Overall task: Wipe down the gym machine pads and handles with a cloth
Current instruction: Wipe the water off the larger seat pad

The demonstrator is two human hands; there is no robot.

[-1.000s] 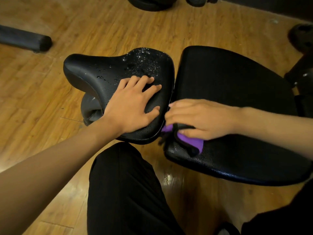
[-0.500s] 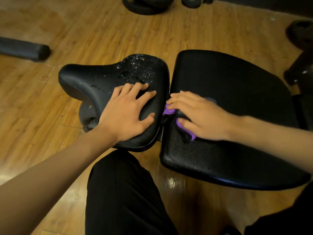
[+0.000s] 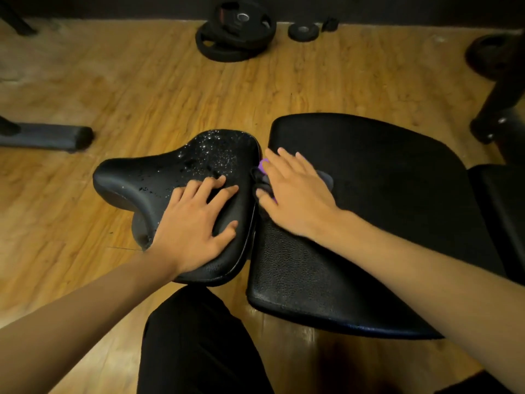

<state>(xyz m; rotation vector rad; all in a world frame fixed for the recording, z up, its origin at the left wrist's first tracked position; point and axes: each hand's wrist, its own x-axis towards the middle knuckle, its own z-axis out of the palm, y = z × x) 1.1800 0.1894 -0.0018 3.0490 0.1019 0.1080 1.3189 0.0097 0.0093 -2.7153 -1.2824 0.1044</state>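
The cloth (image 3: 262, 167) lies mostly hidden under the right hand (image 3: 295, 194); the left edge crops the foam roller (image 3: 51, 136).

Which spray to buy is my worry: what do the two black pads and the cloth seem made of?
Saddle-shaped pad: probably vinyl or faux leather over padding; pebbled grain, slight sheen, droplets beading on top. Large pad: seemingly the same grained black covering. Cloth: soft fabric, purple and dark, mostly hidden; weave unclear.

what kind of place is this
Most likely a gym: stacked black weight plates lie on the wooden floor, and a saddle-shaped pad and a wider pad, seemingly of an exercise machine, sit in front.
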